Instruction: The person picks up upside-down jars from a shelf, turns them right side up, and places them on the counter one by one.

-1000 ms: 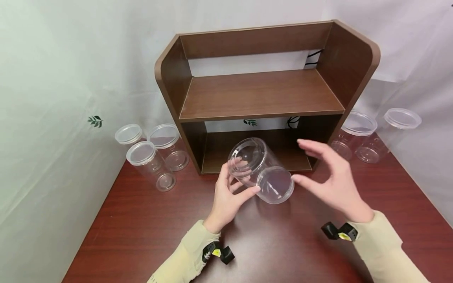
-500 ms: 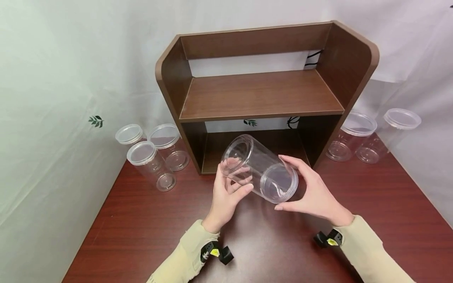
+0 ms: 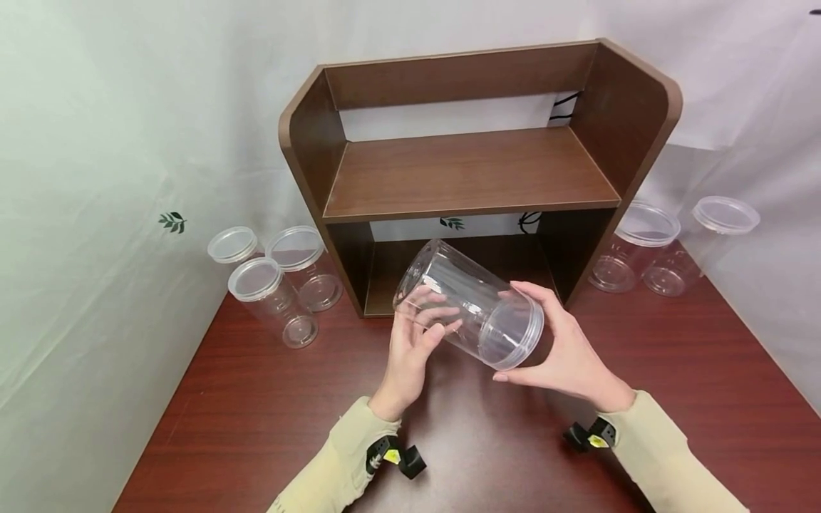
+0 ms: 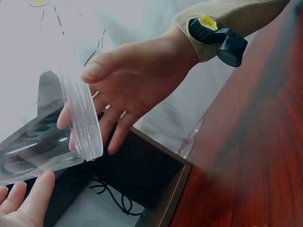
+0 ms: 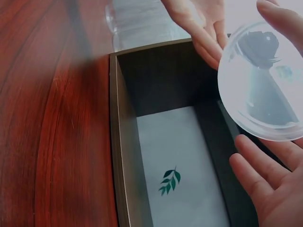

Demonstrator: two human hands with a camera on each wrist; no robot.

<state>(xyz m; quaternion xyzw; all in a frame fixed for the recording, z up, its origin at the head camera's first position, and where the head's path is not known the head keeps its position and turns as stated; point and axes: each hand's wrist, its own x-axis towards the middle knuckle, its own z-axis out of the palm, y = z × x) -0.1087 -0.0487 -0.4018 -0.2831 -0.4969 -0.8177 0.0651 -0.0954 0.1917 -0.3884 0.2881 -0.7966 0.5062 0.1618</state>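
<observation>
A clear cylindrical jar [image 3: 465, 285] is held tilted above the table, its base up to the left and its whitish translucent lid [image 3: 531, 338] down to the right. My left hand [image 3: 405, 363] holds the base end, with the thumb on the near side and the fingers seen through the clear wall. Around the lid end, my right hand [image 3: 567, 353] spans the jar with thumb below and fingers above. In the right wrist view the round lid [image 5: 260, 90] faces the camera between the right thumb and fingers.
A brown two-level wooden shelf [image 3: 471, 174] stands behind the hands on the reddish table [image 3: 256, 427]. Several lidded clear jars flank it, including a slim jar [image 3: 282, 306] at left and a wide jar [image 3: 631, 249] at right.
My right hand has come in from the right and taken hold of the jar's lid end. The jar has turned more sideways, its base swinging left and its lid slightly right.
</observation>
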